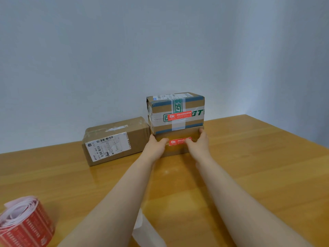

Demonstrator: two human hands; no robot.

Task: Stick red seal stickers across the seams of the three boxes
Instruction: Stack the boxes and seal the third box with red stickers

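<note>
Two cardboard boxes are stacked near the wall. The upper box (176, 111) has green and blue tape and a red seal sticker (179, 115) across its front seam. The lower box (178, 148) carries another red sticker (180, 141) on its front. My left hand (156, 145) grips the lower box's left side, thumb touching the sticker's left end. My right hand (198, 144) holds the right side, fingers on the sticker's right end. A third box (115, 140) with a white shipping label lies to the left, with no red sticker visible on it.
A roll of red seal stickers (25, 223) lies at the near left of the wooden table (267, 166). A strip of white backing paper (144, 227) lies between my forearms. The wall stands right behind the boxes.
</note>
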